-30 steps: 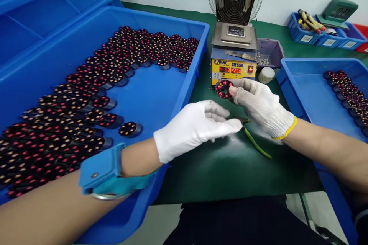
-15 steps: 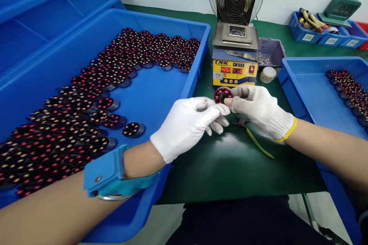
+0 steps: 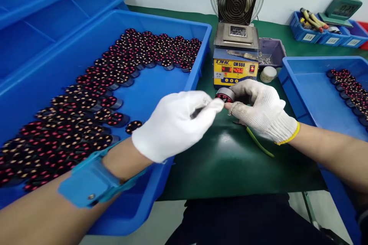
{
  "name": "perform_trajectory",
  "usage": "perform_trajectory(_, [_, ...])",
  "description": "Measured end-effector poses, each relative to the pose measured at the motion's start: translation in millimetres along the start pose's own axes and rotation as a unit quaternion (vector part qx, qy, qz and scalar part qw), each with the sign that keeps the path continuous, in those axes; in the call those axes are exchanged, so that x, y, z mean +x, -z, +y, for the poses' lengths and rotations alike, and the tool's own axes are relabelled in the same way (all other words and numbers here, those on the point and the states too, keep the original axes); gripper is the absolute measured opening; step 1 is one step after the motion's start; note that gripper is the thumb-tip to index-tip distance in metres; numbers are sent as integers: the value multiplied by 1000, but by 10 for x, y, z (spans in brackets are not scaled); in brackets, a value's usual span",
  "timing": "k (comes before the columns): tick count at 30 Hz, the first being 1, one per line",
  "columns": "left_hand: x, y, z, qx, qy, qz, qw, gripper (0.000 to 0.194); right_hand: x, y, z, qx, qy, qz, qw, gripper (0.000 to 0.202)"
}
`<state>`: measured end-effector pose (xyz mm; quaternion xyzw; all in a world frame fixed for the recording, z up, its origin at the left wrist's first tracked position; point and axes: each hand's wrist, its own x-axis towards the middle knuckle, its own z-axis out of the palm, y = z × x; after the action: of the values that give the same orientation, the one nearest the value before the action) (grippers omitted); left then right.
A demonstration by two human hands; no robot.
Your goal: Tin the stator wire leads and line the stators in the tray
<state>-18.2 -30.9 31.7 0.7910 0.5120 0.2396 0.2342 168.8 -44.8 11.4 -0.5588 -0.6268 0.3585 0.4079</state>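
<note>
My right hand (image 3: 261,109), in a white knitted glove with a yellow cuff, grips a motor stator (image 3: 226,92). The stator is a round part with a grey rim and red windings on its tilted face. My left hand (image 3: 176,124), in a smooth white glove, pinches at the stator's near edge. Whatever lies between its thumb and fingertip is too small to make out. Below the hands lie green-handled cutters (image 3: 258,143), their jaws partly hidden by my right hand.
Many stators (image 3: 86,103) crowd a large blue tray (image 3: 161,17) on the left. Another blue tray (image 3: 307,80) with stators stands right. A solder pot (image 3: 235,72) sits behind the hands, a fan (image 3: 237,0) behind it. A round white container (image 3: 268,74) and small bins (image 3: 307,34) stand nearby.
The stator has tilted, so its grey rim now shows on top. My left hand has turned, with its fingers drawn into a pinch and its wrist shifted left.
</note>
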Motion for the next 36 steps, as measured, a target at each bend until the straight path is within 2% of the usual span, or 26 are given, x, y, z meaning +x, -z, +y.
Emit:
perform_trajectory(1, [-9, 13, 0, 10, -7, -7, 1000, 39, 0, 10, 1, -8, 2, 6, 1000, 18])
perform_trajectory(3, [-15, 32, 5, -15, 3, 27, 1000, 42, 0, 27, -6, -13, 4, 11, 1000, 17])
perform_trajectory(5, [-3, 16, 13, -81, 49, 46, 994, 38, -3, 32, -21, -16, 10, 14, 1000, 16])
perform_trajectory(8, [9, -72, 22, -139, 81, -9, 987, 32, -3, 24, -30, -37, 34, 23, 998, 14])
perform_trajectory(12, [-47, -162, 17, -190, 43, -42, 980, 19, 28, 30, 11, -48, 32, 34, 998, 16])
perform_trajectory(14, [-73, -173, -5, -170, 6, -80, 982, 19, 70, 68, 36, -42, 23, 46, 998, 17])
perform_trajectory(17, [-51, -199, -57, -68, -37, -186, 979, 28, 226, 201, 52, -84, 58, 89, 991, 18])
perform_trajectory(19, [-11, -234, -85, -17, -54, -246, 967, 35, 429, 343, 40, -154, 106, 128, 974, 19])
perform_trajectory(21, [24, -266, -94, 12, -59, -282, 957, 38, 712, 507, 6, -244, 135, 160, 947, 17])
perform_trajectory(24, [41, -281, -85, 32, -55, -310, 949, 42, 1188, 720, -79, -371, 131, 191, 899, 11])
perform_trajectory(26, [34, -277, -87, 33, -50, -320, 946, 44, 1451, 802, -139, -419, 118, 192, 880, 20])
perform_trajectory(28, [23, -277, -102, 24, -45, -322, 946, 43, 1630, 830, -186, -446, 109, 176, 871, 36])
perform_trajectory(29, [18, -280, -114, 18, -44, -320, 946, 42, 1690, 826, -201, -452, 110, 163, 870, 38])
perform_trajectory(32, [11, -298, -150, -3, -53, -308, 950, 40, 1801, 764, -210, -476, 118, 138, 860, 29])
perform_trajectory(36, [14, -316, -164, 8, -63, -315, 947, 40, 1875, 642, -204, -597, 65, 96, 794, 24])
